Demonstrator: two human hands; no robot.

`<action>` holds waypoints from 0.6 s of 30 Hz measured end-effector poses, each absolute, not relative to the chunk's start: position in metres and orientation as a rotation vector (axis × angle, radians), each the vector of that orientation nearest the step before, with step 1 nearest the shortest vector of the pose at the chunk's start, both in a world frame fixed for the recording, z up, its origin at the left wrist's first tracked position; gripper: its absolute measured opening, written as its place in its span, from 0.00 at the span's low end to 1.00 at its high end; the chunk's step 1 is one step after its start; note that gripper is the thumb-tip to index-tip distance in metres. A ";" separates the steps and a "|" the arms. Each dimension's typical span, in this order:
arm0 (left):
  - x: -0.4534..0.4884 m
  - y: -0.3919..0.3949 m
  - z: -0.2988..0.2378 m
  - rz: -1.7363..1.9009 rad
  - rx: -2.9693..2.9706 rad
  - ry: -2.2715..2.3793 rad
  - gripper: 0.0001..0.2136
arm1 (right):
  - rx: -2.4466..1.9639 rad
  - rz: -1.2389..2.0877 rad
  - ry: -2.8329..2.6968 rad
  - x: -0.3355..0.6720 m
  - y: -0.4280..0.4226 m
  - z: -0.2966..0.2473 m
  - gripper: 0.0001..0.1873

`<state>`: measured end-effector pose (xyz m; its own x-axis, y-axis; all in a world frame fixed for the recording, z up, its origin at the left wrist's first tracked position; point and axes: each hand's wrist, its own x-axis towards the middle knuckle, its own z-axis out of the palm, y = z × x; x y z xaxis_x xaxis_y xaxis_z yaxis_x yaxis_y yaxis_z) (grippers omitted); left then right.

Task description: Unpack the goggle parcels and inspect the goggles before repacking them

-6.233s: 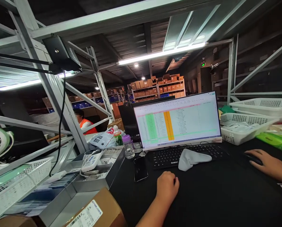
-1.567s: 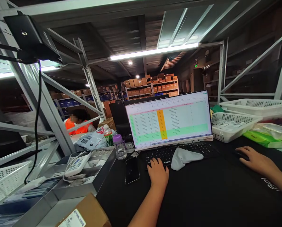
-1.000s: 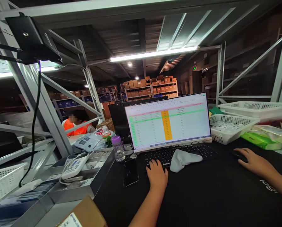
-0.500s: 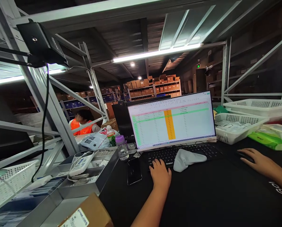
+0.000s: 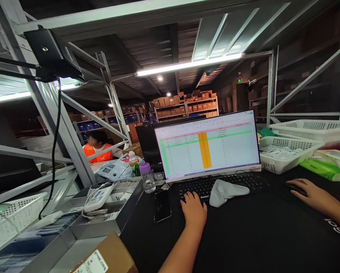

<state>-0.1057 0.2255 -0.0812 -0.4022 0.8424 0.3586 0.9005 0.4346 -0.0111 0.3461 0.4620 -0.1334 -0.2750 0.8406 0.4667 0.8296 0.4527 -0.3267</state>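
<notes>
My left hand (image 5: 194, 207) rests on the lower left of the black keyboard (image 5: 258, 183), its fingers stretched out and spread over the keys. Over to the right, my right hand (image 5: 309, 193) lies curved over a black computer mouse (image 5: 297, 189), hiding much of it. A grey cloth (image 5: 225, 192) is draped across part of the keyboard between the hands. Behind it stands a monitor (image 5: 181, 157) showing a spreadsheet with pink and green rows and an orange column. Left of my left hand a dark phone (image 5: 162, 206) lies flat on the black desk mat (image 5: 238, 239).
A bottle with a purple lid (image 5: 148, 180) stands near the monitor. Grey trays (image 5: 124, 206) and a cardboard box (image 5: 113, 252) line the left side. White baskets (image 5: 284, 159) and a green packet (image 5: 323, 169) sit at right. Beyond the metal frame is a person in an orange vest (image 5: 104, 153).
The view has shifted very slightly. Both hands stay in place, and the screen looks the same.
</notes>
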 end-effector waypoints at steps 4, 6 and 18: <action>-0.106 0.226 -0.081 -0.255 -1.491 -2.384 0.28 | -1.368 0.028 -2.127 0.342 0.456 -0.128 0.24; -0.106 0.226 -0.081 -0.248 -1.488 -2.387 0.28 | -1.363 0.035 -2.124 0.341 0.456 -0.127 0.24; -0.107 0.226 -0.082 -0.221 -1.479 -2.392 0.28 | -1.315 0.069 -2.120 0.350 0.467 -0.138 0.24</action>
<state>-0.1066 0.2264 -0.0825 -0.4133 0.8419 0.3471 0.8912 0.4523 -0.0359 0.3501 0.4669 -0.1379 -0.2995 0.8217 0.4849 0.7883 0.4994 -0.3593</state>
